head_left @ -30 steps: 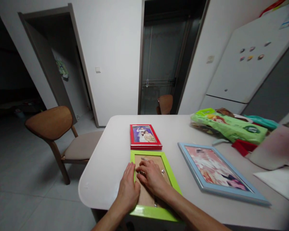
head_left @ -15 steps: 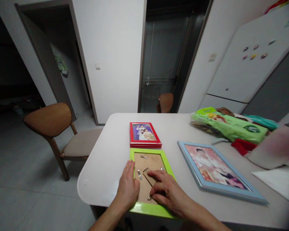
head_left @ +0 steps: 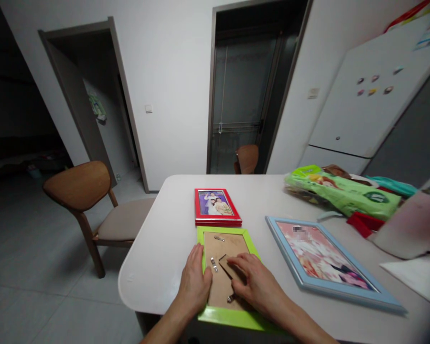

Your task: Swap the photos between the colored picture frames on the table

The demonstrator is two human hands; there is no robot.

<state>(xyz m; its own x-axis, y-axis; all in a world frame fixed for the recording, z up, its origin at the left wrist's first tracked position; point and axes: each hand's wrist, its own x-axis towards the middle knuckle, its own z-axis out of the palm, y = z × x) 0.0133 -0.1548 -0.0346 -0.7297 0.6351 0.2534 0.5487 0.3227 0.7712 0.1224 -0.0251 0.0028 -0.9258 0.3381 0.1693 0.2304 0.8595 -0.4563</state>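
A lime-green picture frame lies face down at the near table edge, its brown backing board showing. Small metal clips sit around the board, among them an upper clip, a left clip and a lower clip. My left hand rests along the frame's left side with its fingers stretched out. Over the right part of the board is my right hand, fingers bent and apart from the thumb, close to the lower clip. It covers the board's right side. A thin dark cut line runs beneath its fingertips.
Red picture frames lie stacked just beyond the green one. To the right lies a blue picture frame with a pink photo. Farther right are a green packet, a red object and a pinkish container. A chair stands left.
My right thumb and fingers have lifted off the lower clip and spread, and that clip now sits at a different angle. My left hand stays on the frame. The view has tilted slightly upward.
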